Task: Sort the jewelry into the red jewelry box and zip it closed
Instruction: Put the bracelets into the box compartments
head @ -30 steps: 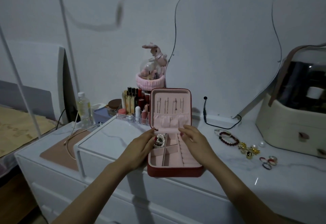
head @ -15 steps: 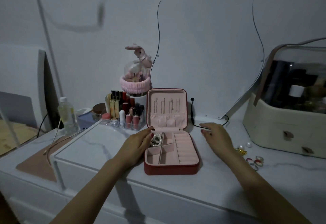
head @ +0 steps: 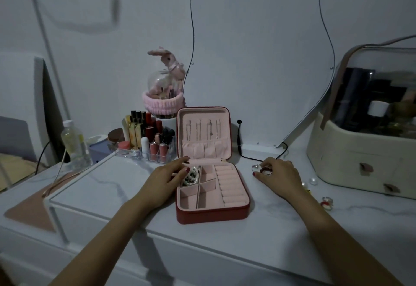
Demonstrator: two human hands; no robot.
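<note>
Red jewelry box [head: 211, 212] lies open on white tabletop [head: 112, 186], lid upright. Left hand [head: 165, 181] rests fingers relaxed on its left rim beside a pearl strand [head: 191, 176]. Right hand [head: 279, 176], just right of box, pinches bracelets [head: 261, 168]

You've got the red jewelry box [head: 212, 212] open on the white marble-look top, lid [head: 203, 135] upright at the back, pink lining inside. Thin chains [head: 202, 129] hang in the lid above a gathered pocket. Base: ring rolls on the right side, small compartments on the left; the far-left one holds a beaded bracelet [head: 191, 176]. Loose pieces lie to the box's right: bracelets [head: 261, 168] near its far corner, pearls [head: 313, 181] and rings [head: 326, 202] further right.
</note>
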